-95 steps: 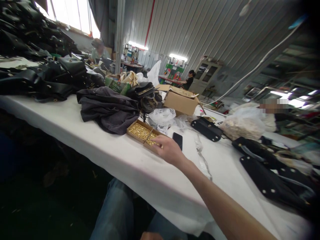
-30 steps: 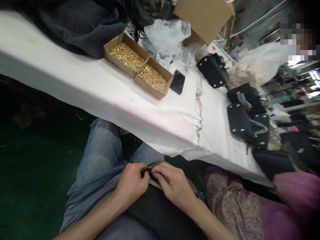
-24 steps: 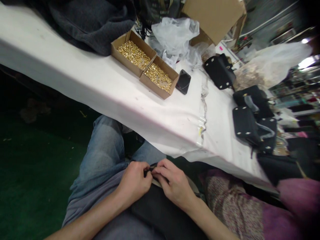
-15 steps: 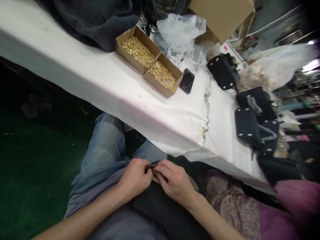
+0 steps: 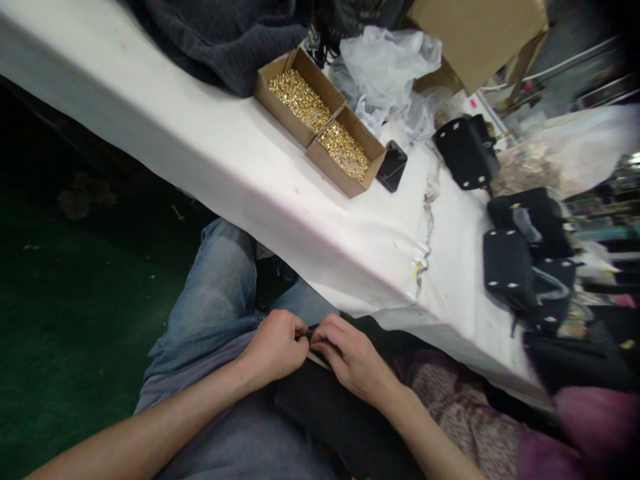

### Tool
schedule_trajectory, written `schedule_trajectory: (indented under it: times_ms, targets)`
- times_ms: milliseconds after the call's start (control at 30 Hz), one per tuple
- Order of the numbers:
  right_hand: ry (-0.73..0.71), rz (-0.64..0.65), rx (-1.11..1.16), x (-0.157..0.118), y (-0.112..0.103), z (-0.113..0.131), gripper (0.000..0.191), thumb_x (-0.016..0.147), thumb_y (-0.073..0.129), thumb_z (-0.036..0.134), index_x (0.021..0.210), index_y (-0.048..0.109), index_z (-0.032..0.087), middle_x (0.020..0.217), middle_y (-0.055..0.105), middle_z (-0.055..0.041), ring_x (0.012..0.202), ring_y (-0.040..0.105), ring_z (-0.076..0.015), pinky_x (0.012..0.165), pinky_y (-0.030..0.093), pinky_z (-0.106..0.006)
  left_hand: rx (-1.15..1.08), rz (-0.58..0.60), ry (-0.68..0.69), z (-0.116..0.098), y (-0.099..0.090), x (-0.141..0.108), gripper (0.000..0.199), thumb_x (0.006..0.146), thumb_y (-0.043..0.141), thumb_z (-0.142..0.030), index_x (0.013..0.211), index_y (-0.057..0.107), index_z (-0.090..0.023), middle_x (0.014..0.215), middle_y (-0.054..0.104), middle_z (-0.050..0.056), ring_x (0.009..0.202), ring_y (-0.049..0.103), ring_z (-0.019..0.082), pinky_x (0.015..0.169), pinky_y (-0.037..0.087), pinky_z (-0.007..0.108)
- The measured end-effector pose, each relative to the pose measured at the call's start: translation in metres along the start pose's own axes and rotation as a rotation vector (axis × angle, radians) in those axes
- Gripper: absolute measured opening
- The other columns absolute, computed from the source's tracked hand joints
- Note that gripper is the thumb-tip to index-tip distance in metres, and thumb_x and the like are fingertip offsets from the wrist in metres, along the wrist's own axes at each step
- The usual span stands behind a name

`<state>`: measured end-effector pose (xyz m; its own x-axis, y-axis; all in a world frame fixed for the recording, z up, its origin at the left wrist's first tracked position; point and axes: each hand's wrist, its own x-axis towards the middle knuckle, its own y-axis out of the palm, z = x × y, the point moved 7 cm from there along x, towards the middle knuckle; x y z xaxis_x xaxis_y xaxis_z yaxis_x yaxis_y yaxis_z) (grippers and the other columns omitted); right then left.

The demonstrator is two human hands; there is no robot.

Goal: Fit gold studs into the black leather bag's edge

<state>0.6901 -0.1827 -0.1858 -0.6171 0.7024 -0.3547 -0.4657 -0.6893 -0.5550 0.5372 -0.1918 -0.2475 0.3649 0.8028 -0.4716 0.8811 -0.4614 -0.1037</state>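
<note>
A black bag (image 5: pixel 340 413) rests on my lap, with a pale strip along its upper edge. My left hand (image 5: pixel 283 343) is closed, thumb and fingers pinching that edge. Right beside it, my right hand (image 5: pixel 345 353) pinches the same edge from the other side. The two sets of fingertips nearly meet over a small dark part of the bag, and whatever small piece may sit between them is hidden.
A white-covered table (image 5: pixel 250 180) runs diagonally ahead. On it are two cardboard boxes of small gold metal pieces (image 5: pixel 345 150), a phone (image 5: pixel 393 165), plastic bags (image 5: pixel 390 67), dark cloth (image 5: pixel 225 40) and several black handbags (image 5: pixel 507 267). A person's purple-clad arm (image 5: pixel 460 400) is close on the right.
The view has swung slightly, so the table and its contents appear farther right. Both hands stay pinched at the bag's edge, with only slight finger movement.
</note>
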Motion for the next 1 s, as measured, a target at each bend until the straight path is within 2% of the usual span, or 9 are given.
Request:
schedule_trajectory:
  times_ms: [100, 233, 400, 567, 667, 767, 900, 1000]
  targets:
    - [-0.015, 0.029, -0.062, 0.001, 0.003, 0.001, 0.017, 0.117, 0.056, 0.014, 0.114, 0.068, 0.026, 0.111, 0.061, -0.0045, 0.1, 0.062, -0.0225, 0.087, 0.05, -0.037, -0.026, 0.043, -0.029, 0.004, 0.0, 0.001, 0.023, 0.082, 0.062, -0.013, 0.06, 0.065, -0.02, 0.059, 0.033, -0.005, 0.061, 0.043, 0.014, 0.06, 0.024, 0.038]
    - [-0.009, 0.012, -0.146, -0.003, 0.009, 0.004, 0.017, 0.116, 0.054, 0.014, 0.112, 0.067, 0.026, 0.11, 0.06, -0.0053, 0.098, 0.061, -0.0238, 0.085, 0.05, -0.037, -0.039, 0.015, -0.052, 0.006, -0.002, 0.001, 0.026, 0.08, 0.063, -0.014, 0.056, 0.059, -0.02, 0.059, 0.026, -0.005, 0.06, 0.038, 0.014, 0.06, 0.023, 0.038]
    - [0.009, -0.068, -0.216, -0.009, 0.016, 0.002, 0.014, 0.117, 0.054, 0.018, 0.113, 0.065, 0.024, 0.11, 0.06, -0.006, 0.097, 0.061, -0.024, 0.082, 0.05, -0.038, -0.1, 0.036, -0.069, 0.012, 0.0, 0.001, 0.02, 0.079, 0.064, -0.018, 0.059, 0.065, -0.018, 0.057, 0.045, -0.003, 0.063, 0.043, 0.015, 0.062, 0.026, 0.037]
    - [0.018, -0.135, -0.239, -0.014, 0.019, 0.003, 0.011, 0.117, 0.058, 0.019, 0.115, 0.066, 0.025, 0.11, 0.062, -0.0051, 0.097, 0.063, -0.0229, 0.082, 0.05, -0.038, -0.13, 0.09, -0.032, 0.014, 0.0, 0.001, 0.023, 0.079, 0.062, -0.02, 0.057, 0.057, -0.018, 0.058, 0.041, -0.004, 0.064, 0.046, 0.013, 0.059, 0.024, 0.036]
    - [0.019, -0.173, -0.232, -0.017, 0.02, 0.007, 0.011, 0.117, 0.058, 0.019, 0.114, 0.067, 0.025, 0.108, 0.063, -0.0044, 0.097, 0.064, -0.0225, 0.083, 0.05, -0.038, -0.195, 0.163, -0.015, 0.013, -0.001, 0.0, 0.019, 0.082, 0.063, -0.023, 0.066, 0.072, -0.017, 0.061, 0.054, -0.003, 0.068, 0.054, 0.015, 0.059, 0.028, 0.033]
    - [0.017, -0.198, -0.232, -0.018, 0.021, 0.009, 0.01, 0.117, 0.06, 0.018, 0.113, 0.067, 0.024, 0.107, 0.064, -0.0047, 0.097, 0.064, -0.0227, 0.083, 0.05, -0.038, -0.278, 0.246, -0.052, 0.015, 0.0, -0.001, 0.024, 0.084, 0.066, -0.03, 0.081, 0.084, -0.015, 0.073, 0.071, 0.001, 0.074, 0.059, 0.018, 0.059, 0.033, 0.031]
    - [0.007, -0.213, -0.225, -0.018, 0.022, 0.01, 0.009, 0.116, 0.061, 0.018, 0.112, 0.067, 0.024, 0.106, 0.064, -0.0048, 0.096, 0.064, -0.0226, 0.083, 0.051, -0.038, -0.33, 0.303, -0.052, 0.021, 0.002, 0.0, 0.027, 0.083, 0.066, -0.031, 0.086, 0.086, -0.013, 0.072, 0.065, 0.0, 0.072, 0.052, 0.017, 0.059, 0.03, 0.031]
    - [0.001, -0.222, -0.232, -0.019, 0.023, 0.009, 0.01, 0.117, 0.06, 0.019, 0.111, 0.067, 0.024, 0.105, 0.064, -0.0052, 0.096, 0.065, -0.0231, 0.084, 0.051, -0.039, -0.356, 0.34, -0.015, 0.024, 0.004, 0.0, 0.022, 0.085, 0.065, -0.029, 0.083, 0.082, -0.014, 0.071, 0.061, -0.002, 0.071, 0.049, 0.016, 0.061, 0.03, 0.032]
